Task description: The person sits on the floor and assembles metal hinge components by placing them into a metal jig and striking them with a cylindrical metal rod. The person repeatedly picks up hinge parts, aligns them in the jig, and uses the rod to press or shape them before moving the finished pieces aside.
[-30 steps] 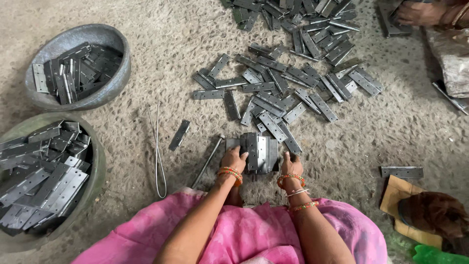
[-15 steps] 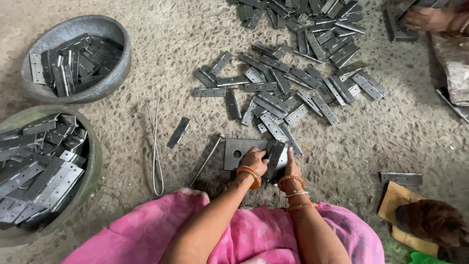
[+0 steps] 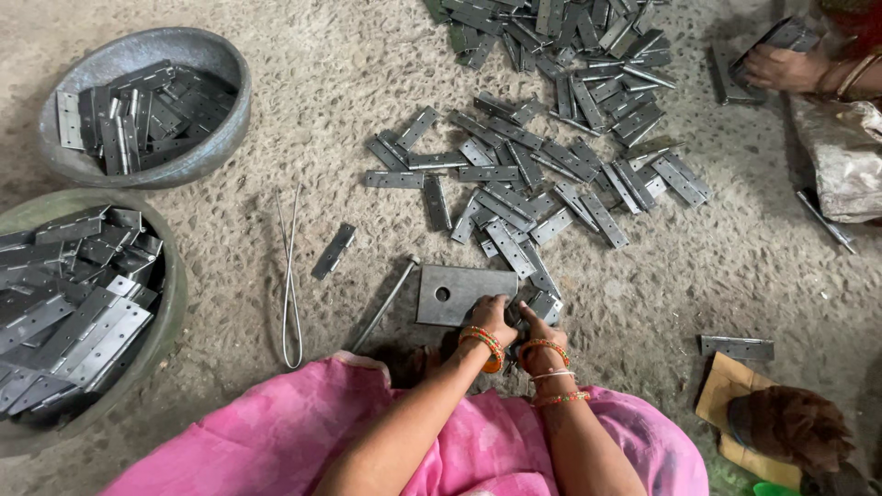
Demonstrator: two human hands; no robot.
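Observation:
My left hand [image 3: 491,317] and my right hand [image 3: 537,326] meet over a small metal hinge piece [image 3: 548,305] at the right edge of a flat grey steel plate with a round hole [image 3: 450,294]. Both hands have their fingers closed around the piece, and bangles ring both wrists. Just beyond them, a scattered heap of grey metal hinges [image 3: 533,174] lies on the concrete floor. A thin metal rod [image 3: 384,305] rests left of the plate.
Two round metal basins full of hinges stand at the left, one far [image 3: 230,119] and one near [image 3: 175,303]. A bent wire [image 3: 290,276] and a lone hinge [image 3: 333,251] lie between. Another person's hand [image 3: 781,66] works top right. Cardboard [image 3: 726,390] lies lower right.
My hands have shifted right, off the middle of the steel plate, leaving the plate and its hole uncovered. They are now closed together at its right edge.

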